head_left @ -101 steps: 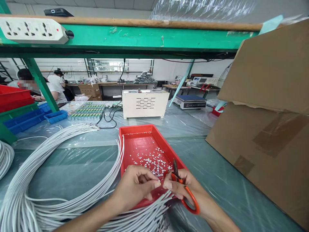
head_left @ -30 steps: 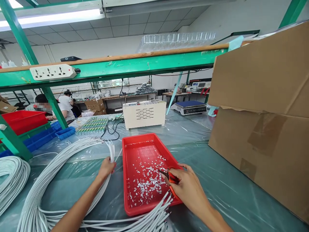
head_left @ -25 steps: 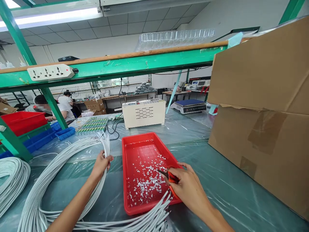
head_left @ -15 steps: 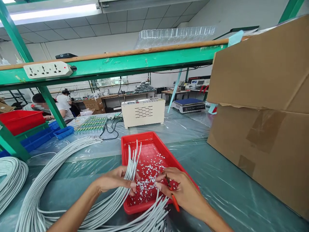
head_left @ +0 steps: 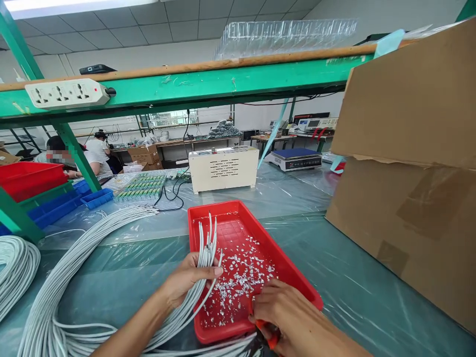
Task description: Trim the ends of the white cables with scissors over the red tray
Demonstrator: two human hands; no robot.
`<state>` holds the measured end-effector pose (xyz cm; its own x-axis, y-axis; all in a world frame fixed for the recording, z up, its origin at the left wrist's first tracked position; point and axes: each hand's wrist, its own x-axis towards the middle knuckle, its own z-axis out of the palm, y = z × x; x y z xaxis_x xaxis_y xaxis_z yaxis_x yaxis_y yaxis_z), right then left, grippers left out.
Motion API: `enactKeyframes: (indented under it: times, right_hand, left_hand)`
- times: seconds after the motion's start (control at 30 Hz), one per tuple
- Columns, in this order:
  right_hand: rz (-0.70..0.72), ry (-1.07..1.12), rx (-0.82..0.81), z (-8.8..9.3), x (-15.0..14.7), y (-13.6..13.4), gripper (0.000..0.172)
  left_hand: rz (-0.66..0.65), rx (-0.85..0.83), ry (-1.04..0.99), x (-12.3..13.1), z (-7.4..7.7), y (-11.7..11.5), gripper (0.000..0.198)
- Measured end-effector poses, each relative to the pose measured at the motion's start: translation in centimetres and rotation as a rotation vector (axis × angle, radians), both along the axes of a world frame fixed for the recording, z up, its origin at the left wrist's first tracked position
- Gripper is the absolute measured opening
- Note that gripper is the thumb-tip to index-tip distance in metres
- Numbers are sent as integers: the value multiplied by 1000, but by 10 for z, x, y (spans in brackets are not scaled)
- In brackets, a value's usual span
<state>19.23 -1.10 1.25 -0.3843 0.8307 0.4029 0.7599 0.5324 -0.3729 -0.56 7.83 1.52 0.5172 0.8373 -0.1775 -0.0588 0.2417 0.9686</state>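
My left hand is closed round a bundle of thin white cables, whose cut ends point up over the red tray. One cable stands a little apart from the bunch, by my left thumb. My right hand is wrapped round orange-handled cutters at the tray's near right side; their jaws are mostly hidden by my fingers. Silvery scraps lie scattered over the tray floor. More cable ends lie below the tray, partly hidden by my right hand.
A large cardboard box stands at right. Behind the tray are a cream-coloured machine and a weighing scale. Coiled cables lie at left, near blue bins and green circuit boards. A person sits beyond.
My right hand has moved down and closed round the cutters, which lay loosely across it before. One more cable now stands by my left thumb. The view has shifted slightly.
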Motion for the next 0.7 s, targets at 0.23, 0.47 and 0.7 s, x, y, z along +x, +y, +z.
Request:
enactKeyframes:
  times: [0.23, 0.47, 0.7]
  right_hand:
    - [171, 122, -238, 7, -2, 0, 22]
    - [-312, 87, -21, -17, 9, 34, 26]
    - [-298, 31, -45, -23, 5, 36, 41]
  left_hand:
    - [84, -22, 49, 4, 2, -8, 28]
    - [90, 81, 12, 6, -4, -18, 23]
    - [67, 144, 117, 4, 1, -27, 32]
